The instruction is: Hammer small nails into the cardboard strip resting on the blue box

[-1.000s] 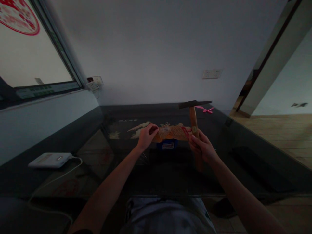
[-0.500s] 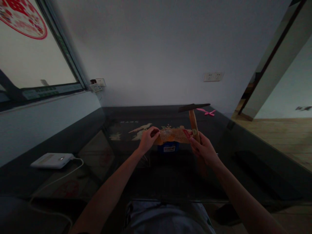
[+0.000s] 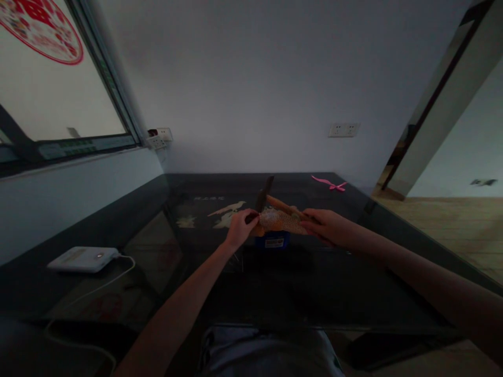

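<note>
In my right hand (image 3: 320, 225) is a hammer with a wooden handle (image 3: 281, 204), the fingers wrapped round its end. The dark hammer head (image 3: 262, 196) points left and hangs right beside the fingertips of my left hand (image 3: 240, 228). Those left fingers are pinched at the left end of a brown, speckled piece (image 3: 281, 220). Whatever small thing they hold is hidden. Under the speckled piece stands a blue box (image 3: 273, 241) with a pale label on its front.
The dark glossy table (image 3: 275, 298) has a bird picture (image 3: 230, 212) on its top. On the left lies a white power bank (image 3: 84, 259) with a cable (image 3: 128, 267). A pink ribbon (image 3: 332, 185) lies at the back right, below a wall socket (image 3: 344, 130).
My right hand has tipped the hammer from upright over to the left, so its head is now close to my left fingers. The left hand stays nearly in place.
</note>
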The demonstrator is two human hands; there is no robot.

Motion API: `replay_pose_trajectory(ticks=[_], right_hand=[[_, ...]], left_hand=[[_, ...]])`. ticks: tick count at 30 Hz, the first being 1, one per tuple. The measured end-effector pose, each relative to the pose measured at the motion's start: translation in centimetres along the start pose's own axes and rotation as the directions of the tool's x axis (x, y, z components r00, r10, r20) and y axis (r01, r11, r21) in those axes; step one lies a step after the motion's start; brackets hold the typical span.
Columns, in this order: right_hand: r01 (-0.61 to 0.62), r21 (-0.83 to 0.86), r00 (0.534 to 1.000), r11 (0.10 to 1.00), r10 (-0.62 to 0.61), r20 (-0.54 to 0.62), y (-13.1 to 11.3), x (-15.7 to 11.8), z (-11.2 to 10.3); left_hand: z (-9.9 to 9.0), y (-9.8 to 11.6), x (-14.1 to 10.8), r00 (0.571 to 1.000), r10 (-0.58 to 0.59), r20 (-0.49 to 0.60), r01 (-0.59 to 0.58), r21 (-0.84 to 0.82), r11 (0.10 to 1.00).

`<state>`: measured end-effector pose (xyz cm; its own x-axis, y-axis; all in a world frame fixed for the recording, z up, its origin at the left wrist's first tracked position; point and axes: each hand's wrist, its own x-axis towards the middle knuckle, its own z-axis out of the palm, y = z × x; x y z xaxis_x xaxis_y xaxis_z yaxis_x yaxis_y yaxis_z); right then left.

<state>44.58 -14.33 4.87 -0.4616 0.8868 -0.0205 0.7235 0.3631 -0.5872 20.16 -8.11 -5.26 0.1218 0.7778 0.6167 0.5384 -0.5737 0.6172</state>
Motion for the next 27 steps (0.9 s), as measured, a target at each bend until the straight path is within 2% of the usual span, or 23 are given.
replay_pose_trajectory(ticks=[6, 11, 16, 21, 27], right_hand=[[0.023, -0.173, 0.999, 0.985, -0.027, -0.019, -1.1, -0.2, -0.2], [-0.02, -0.219, 0.996, 0.975, 0.001, -0.089, -1.4, -0.4, -0.8], [0.055, -0.303, 0.997, 0.951, -0.069, -0.036, -0.9, -0.1, -0.6], [0.013, -0.331, 0.996, 0.943, -0.04, -0.075, -1.2, -0.1, -0.9], [0.079, -0.35, 0.994, 0.933, -0.1, -0.04, -0.9, 0.1, -0.4]], left_hand=[[0.2, -0.3, 0.0, 1.0, -0.007, -0.005, 0.007, 0.024, 1.0], [0.3, -0.6, 0.0, 1.0, -0.022, -0.008, 0.022, 0.012, 1.0], [0.1, -0.2, 0.1, 0.999, -0.032, -0.008, 0.032, 0.056, 0.998], [0.2, -0.2, 0.1, 0.999, -0.04, -0.009, 0.04, 0.043, 0.998], [0.2, -0.3, 0.2, 0.999, -0.041, 0.009, 0.04, 0.071, 0.997]])
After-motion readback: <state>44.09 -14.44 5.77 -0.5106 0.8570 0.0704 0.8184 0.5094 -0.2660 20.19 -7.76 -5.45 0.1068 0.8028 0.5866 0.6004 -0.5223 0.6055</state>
